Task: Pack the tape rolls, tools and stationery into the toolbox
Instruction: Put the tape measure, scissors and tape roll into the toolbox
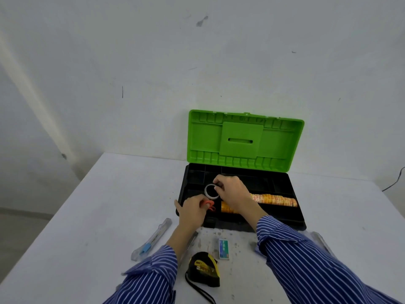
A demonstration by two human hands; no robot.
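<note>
The black toolbox (pixel 282 218) stands open on the table with its green lid (pixel 245 139) upright. My right hand (pixel 232 190) pinches a white tape roll (pixel 209 191) over the box's left compartment. My left hand (pixel 192 210) holds a small orange-red item (pixel 209 205) at the box's front left; what it is I cannot tell. Rows of yellow-orange tape rolls (pixel 276 199) lie inside the box. On the table in front lie a black and yellow tape measure (pixel 205 269), a small staple box (pixel 223 249) and a clear-cased utility knife (pixel 151 240).
A second clear plastic item (pixel 321 240) lies right of my right sleeve. A thin tool (pixel 194 238) shows partly under my left forearm. The white table (pixel 98 216) meets a white wall behind the box; a black cable (pixel 394 183) hangs at the far right.
</note>
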